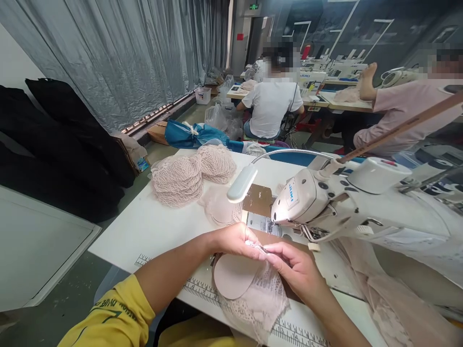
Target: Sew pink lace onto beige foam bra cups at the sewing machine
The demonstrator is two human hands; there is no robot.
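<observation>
Lace cups (177, 180) stand piled on the desk (123, 231). Rightward, the left hand (235, 241) pinches between its fingers the upper edge of a lace piece (267, 294) lying across ruler marks (202, 290). The right hand's (296, 265) fingers pinch that edge too, near the sewing machine (325, 193).

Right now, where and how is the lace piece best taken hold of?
Probably pinch the lace piece at its upper edge, left hand from the left, right hand from the right: it is narrow there, while the lower part spreads over the printed ruler.
</observation>
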